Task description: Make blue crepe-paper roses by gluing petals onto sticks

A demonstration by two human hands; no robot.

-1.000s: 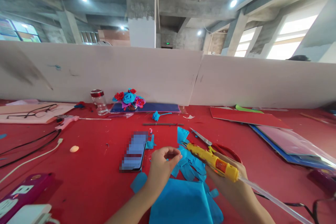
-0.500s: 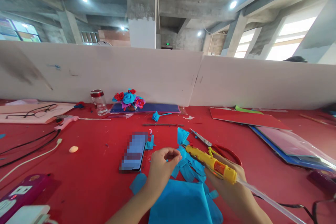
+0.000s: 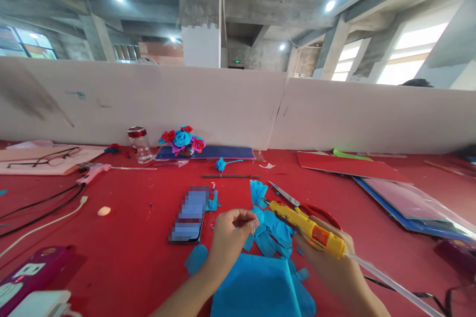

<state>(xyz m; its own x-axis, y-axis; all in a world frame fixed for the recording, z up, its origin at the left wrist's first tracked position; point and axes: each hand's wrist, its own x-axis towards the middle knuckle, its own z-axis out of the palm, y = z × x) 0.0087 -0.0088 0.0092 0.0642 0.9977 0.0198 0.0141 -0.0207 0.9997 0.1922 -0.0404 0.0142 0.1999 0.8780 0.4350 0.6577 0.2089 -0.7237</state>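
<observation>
Right of the flat, straight-edged bright-blue sheet (image 3: 256, 287), the right hand (image 3: 329, 252) curls its fingers round a yellow plastic glue gun (image 3: 305, 226); by the sheet's far-left corner, the left hand (image 3: 231, 230) pinches, its contents unclear. Blue petal-shaped scraps (image 3: 265, 243) lie just beyond.

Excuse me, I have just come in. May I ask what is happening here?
A person's right hand holds a yellow glue gun, its nozzle close to loose blue pieces. The left hand is beside them, fingertips pinched; whether they hold anything is unclear. Scissors lie beyond the gun, and a phone lies left of the left hand.
</observation>
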